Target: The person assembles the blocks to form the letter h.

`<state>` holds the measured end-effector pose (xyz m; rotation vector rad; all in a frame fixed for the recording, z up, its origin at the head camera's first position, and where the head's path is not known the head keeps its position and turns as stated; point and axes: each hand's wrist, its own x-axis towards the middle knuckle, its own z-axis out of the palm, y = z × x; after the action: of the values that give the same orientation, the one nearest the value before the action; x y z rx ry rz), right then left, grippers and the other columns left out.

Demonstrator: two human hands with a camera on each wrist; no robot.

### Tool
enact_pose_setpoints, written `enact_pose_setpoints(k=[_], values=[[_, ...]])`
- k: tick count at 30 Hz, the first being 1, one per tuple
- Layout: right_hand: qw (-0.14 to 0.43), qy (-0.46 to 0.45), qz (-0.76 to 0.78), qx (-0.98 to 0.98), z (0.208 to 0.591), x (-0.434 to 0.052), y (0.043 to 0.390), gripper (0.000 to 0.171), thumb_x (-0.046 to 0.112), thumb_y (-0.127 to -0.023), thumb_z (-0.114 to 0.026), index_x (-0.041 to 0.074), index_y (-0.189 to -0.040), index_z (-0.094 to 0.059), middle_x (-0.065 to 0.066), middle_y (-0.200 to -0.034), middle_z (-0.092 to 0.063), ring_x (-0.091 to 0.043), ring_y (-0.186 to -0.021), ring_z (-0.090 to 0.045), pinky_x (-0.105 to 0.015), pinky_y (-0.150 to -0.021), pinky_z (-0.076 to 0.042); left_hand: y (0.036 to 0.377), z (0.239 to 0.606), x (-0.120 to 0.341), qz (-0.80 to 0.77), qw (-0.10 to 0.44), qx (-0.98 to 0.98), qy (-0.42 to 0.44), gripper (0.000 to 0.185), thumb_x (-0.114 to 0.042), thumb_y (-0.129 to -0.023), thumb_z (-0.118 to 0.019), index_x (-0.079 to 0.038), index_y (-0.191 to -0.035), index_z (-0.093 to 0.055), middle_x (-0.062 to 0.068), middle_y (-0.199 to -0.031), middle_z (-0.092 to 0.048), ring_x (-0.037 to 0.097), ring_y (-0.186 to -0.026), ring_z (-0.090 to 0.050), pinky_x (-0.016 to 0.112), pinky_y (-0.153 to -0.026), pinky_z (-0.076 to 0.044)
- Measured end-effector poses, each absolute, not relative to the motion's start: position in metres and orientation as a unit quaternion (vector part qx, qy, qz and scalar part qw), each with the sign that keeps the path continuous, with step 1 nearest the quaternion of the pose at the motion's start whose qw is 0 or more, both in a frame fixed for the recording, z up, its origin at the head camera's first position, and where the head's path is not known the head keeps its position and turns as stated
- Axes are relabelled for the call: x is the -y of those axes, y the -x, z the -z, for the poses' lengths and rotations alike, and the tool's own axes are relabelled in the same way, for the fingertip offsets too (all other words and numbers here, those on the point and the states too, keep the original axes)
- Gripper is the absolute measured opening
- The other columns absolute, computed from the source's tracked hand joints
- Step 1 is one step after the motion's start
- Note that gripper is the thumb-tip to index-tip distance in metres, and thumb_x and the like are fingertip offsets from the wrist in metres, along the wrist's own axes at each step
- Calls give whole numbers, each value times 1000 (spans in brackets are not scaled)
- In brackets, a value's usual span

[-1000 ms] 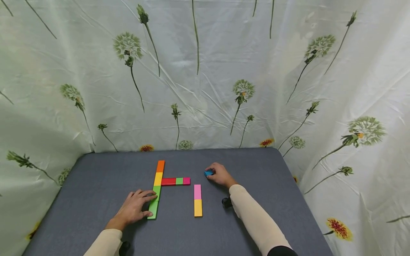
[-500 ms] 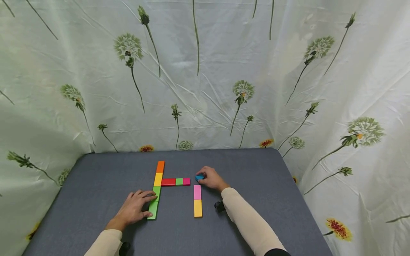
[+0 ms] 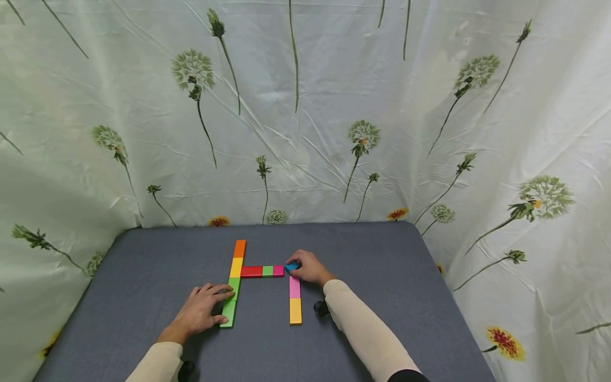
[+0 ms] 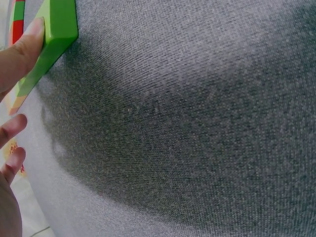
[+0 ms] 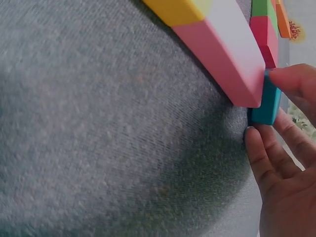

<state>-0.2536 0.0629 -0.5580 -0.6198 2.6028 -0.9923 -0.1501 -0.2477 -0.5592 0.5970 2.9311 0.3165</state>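
Observation:
Flat coloured blocks lie on a grey table [image 3: 391, 276]. An orange block [image 3: 239, 248], a yellow one [image 3: 236, 267] and two green blocks [image 3: 230, 305] form one column. A red [image 3: 251, 271], green and magenta [image 3: 278, 270] row runs right from it. My left hand [image 3: 202, 310] rests flat on the green blocks, thumb [image 4: 19, 54] against the lower green block [image 4: 57, 29]. My right hand [image 3: 302, 266] pinches a small blue block [image 3: 292, 266] at the far end of a pink block [image 3: 294, 287] that is joined to a yellow one [image 3: 295, 311]. The blue block [image 5: 269, 101] touches the pink block [image 5: 222, 54].
A pale curtain printed with dandelions [image 3: 305, 132] encloses the table at the back and both sides. The table's edges run close to the curtain on the left and right. Bare grey cloth [image 3: 143, 265] lies left of the blocks and on the right side.
My right hand has slid the blue block leftward, from the right of the blocks to the far end of the pink block. My left hand has stayed on the green blocks.

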Motion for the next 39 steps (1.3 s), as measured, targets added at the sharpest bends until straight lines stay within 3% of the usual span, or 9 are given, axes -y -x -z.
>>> enact_pose_setpoints(k=[39], values=[[126,175,357,-909,567,-58,249,23,13,-88,-71,7,-110,-71,-4,-102,-62,-15,-87,-55,-31,-79,-47,150,559,248,-103,67,-971,-204,63,-38,-68,-84,-14,-123,-67,1,-127,-59,25,-111,-52,50,-89,-38]])
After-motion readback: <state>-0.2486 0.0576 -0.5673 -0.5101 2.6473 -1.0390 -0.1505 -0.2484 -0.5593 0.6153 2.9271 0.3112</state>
